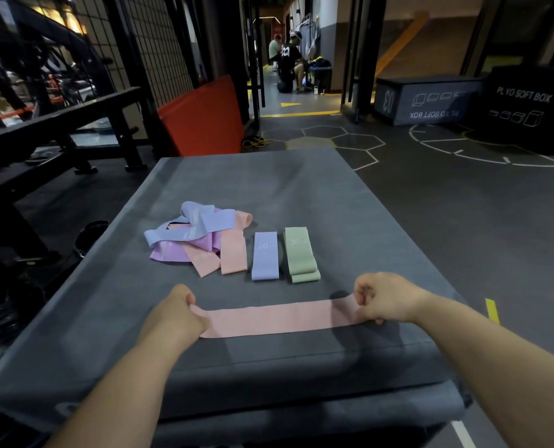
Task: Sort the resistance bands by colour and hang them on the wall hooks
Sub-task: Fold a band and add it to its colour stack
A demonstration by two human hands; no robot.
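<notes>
a gym floor with hexagon markings runs off to dark plyo boxes at the back right and a wire grid at the left. nearest the camera, a grey padded box fills the middle of the view and serves as the sorting surface.

on it, toward the left, lies a tangled heap of lilac, purple and peach bands, not yet separated. the pink band lies flat across the near edge of the box, pulled out lengthwise between both hands. just beyond it, three folded pieces lie side by side: a peach band touching the heap, a lilac band and a green band.

the left hand has its fingers curled around the band's left end; the right hand pinches the right end, knuckles up.

the step in hand looks like the sorting: smoothing the pink band before folding it. the next move probably calls for bringing the two ends together and setting it with the peach band, if the shades match.

no wall hooks are plainly visible; whether the grid carries any is too dark to tell. the fingertips are hidden under the hands, the heap's count is unclear, and the green band may be two stacked.
</notes>
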